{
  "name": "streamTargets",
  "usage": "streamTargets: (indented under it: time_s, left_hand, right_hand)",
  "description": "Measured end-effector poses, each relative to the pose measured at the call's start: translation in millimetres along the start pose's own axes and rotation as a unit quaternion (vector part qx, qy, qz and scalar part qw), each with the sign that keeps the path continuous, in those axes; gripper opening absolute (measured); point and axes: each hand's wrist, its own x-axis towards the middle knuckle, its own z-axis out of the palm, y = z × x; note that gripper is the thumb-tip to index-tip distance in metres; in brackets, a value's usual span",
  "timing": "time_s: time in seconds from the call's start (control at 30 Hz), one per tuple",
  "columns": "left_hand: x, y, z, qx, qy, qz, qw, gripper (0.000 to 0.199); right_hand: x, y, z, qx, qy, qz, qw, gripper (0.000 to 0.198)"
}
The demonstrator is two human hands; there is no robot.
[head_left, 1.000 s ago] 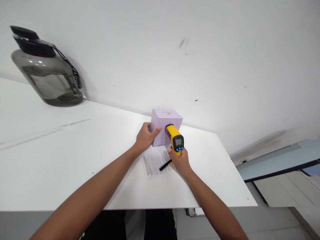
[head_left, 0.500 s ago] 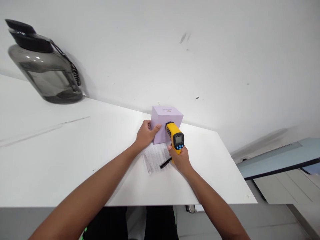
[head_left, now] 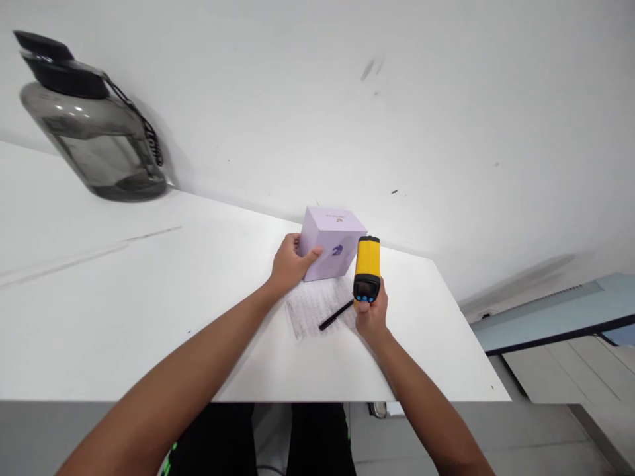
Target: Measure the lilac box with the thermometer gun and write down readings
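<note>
A pale purple box [head_left: 331, 254] stands at the back of the white table, close to the wall. My left hand [head_left: 290, 264] grips its left side, thumb on the front face. A dark blue emblem shows on that face. In my right hand [head_left: 373, 318] is a yellow and black infrared thermometer [head_left: 368, 258], held upright just right of the box. Its small screen looks dark, with blue buttons under it. Beneath the box and hands lies a sheet of bubble wrap [head_left: 302, 314], and a black pen [head_left: 335, 315] rests across it.
A large grey see-through water bottle [head_left: 99, 142] with a black lid and strap stands at the table's back left. The white table [head_left: 124, 317] meets a marked white wall behind. Past the table's right edge is a pale blue panel [head_left: 550, 314].
The thermometer has moved right, away from the box front, and is turned more upright; its screen has gone from lit to dark. The emblem is uncovered. My left hand keeps its hold.
</note>
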Motion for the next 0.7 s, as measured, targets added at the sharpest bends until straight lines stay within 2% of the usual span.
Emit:
streamTargets:
  time_s: [0.1,0.3,0.47,0.6,0.7]
  left_hand:
    - [4,-4,-3,0.001,0.035,0.016,0.999,0.086]
    - [15,-5,-13,0.017,0.122,0.016,0.992,0.081]
    - [18,-5,-17,0.020,0.147,0.014,0.989,0.084]
    - [24,-16,-15,0.003,0.157,0.043,0.987,0.088]
    - [32,-28,-14,0.000,0.151,0.089,0.984,0.088]
  right_hand:
    - [1,-2,-1,0.019,0.029,0.018,0.999,0.102]
    - [1,-6,-2,0.043,0.006,0.111,0.993,0.101]
    - [1,-8,-1,0.055,0.003,0.140,0.989,0.094]
    - [4,-9,-1,0.077,0.026,0.149,0.985,0.088]
    - [12,-1,-10,0.085,0.054,0.161,0.982,0.085]
